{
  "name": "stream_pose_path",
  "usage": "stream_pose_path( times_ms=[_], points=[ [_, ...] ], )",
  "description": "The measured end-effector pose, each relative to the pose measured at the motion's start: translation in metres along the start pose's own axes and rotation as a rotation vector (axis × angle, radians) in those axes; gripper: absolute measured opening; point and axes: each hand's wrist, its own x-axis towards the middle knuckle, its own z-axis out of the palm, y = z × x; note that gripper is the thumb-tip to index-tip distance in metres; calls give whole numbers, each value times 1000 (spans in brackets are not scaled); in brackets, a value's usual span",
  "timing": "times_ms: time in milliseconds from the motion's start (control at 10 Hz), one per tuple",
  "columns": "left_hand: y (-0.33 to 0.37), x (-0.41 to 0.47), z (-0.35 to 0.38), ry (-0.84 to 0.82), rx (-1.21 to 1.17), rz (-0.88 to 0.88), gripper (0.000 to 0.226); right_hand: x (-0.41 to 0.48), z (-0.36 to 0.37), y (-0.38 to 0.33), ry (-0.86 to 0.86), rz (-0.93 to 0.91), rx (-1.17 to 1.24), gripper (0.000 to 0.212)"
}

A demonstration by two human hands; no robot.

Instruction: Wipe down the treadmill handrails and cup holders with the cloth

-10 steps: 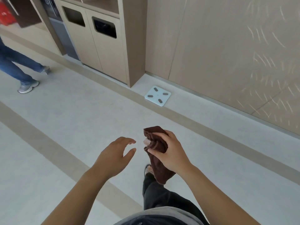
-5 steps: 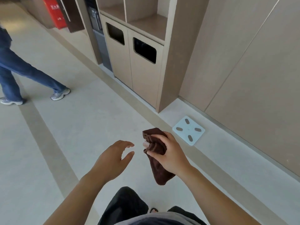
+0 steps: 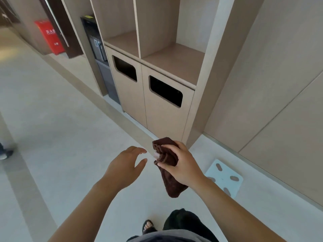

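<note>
A dark brown cloth [image 3: 168, 179] hangs bunched from my right hand [image 3: 181, 163], which grips its upper part in front of me above the floor. My left hand [image 3: 125, 167] is held just left of the cloth with its fingers apart and nothing in it; a small gap separates it from the cloth. No treadmill, handrail or cup holder is in view.
A beige cabinet with two bin openings [image 3: 164, 91] and open shelves stands ahead. A pale blue bathroom scale [image 3: 225, 177] lies on the floor at the right. A red extinguisher box [image 3: 49, 36] is far left. Another person's shoe [image 3: 4, 153] is at the left edge.
The view has swung left and up: the cabinet came nearer and centre, the scale slid down right, the walking person left the frame. My hands kept their pose with the cloth.
</note>
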Motion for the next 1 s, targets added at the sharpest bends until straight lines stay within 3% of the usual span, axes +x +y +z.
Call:
stream_pose_path(
  times_ms=[200, 600, 800, 1000],
  points=[
    [-21, 123, -30, -75, 16, 78, 34, 114, -12, 17, 55, 69, 10, 55],
    [-39, 409, -96, -58, 41, 179, 33, 382, -82, 61, 241, 83, 19, 48],
    [-40, 512, -136, 6, -9, 189, 32, 498, -133, 59, 361, 118, 31, 52],
    [-35, 577, -163, -32, 5, 314, 33, 557, -147, 62, 387, 252, -114, 65]
  ],
)
